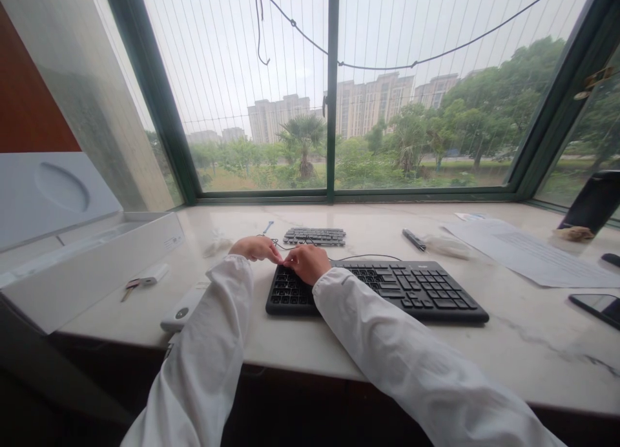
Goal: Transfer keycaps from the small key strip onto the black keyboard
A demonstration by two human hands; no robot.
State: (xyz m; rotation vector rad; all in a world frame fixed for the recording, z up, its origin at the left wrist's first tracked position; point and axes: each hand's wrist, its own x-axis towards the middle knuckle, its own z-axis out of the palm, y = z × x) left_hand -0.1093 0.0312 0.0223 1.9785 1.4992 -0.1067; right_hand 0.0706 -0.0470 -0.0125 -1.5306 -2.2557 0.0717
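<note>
A black keyboard (397, 289) lies on the pale marble sill (339, 350) in front of me. Both my hands meet at its far left corner, in white sleeves. My left hand (256, 248) is curled, its fingertips pinched together just beyond the keyboard's top-left edge. My right hand (307, 263) rests over the upper-left keys, fingers bent and closed towards the left hand. What the fingertips grip is too small to make out. A thin black cable (361, 257) runs from behind the hands along the keyboard's back edge.
A smaller set of dark keys (314, 236) lies behind the hands. An open white box (82, 266) stands at the left, with keys (140, 282) and a white device (181, 310) nearby. A black pen (414, 239), papers (527, 253) and a phone (598, 305) lie at the right.
</note>
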